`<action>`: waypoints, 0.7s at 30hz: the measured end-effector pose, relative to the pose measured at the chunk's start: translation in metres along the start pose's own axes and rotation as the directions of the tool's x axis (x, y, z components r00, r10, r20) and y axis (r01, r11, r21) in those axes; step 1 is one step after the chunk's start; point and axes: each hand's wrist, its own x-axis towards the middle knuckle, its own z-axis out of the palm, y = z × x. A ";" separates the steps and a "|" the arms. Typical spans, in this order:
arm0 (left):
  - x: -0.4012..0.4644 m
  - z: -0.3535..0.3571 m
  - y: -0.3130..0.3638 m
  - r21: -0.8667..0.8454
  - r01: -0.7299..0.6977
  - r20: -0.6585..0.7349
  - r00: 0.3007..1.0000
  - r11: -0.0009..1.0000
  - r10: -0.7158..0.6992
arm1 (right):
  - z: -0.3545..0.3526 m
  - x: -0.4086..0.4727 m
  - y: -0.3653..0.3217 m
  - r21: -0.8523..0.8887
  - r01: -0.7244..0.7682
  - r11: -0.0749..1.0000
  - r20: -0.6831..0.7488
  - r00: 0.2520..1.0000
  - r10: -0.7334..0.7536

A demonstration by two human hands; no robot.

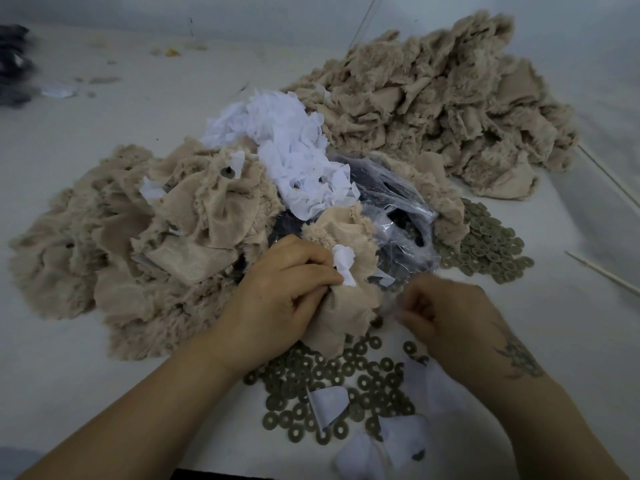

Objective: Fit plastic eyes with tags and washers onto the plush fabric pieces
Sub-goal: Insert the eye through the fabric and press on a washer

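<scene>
Item: beige plush piece [341, 306] with white tag [344, 263], held at table centre.

I log the left hand [277, 292] curled round the piece's left edge, fingertips at the tag. The right hand [446, 317], just right of the piece, is blurred, fingers bent; I cannot tell what it pinches. Washers [332, 393] lie under both wrists, a plastic bag [398, 216] behind, plush heaps [121, 244] to the left and far right [433, 109].

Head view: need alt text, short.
The left hand grips a beige plush fabric piece with a white tag on it, while the blurred right hand pinches something too small to identify. Loose washers, white tags, a plastic bag and plush piles cover the table.
</scene>
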 end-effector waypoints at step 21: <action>0.001 0.000 -0.001 0.041 -0.058 -0.108 0.992 0.997 0.062 | 0.021 0.032 -0.049 0.871 0.030 0.490 -0.062 0.997 0.050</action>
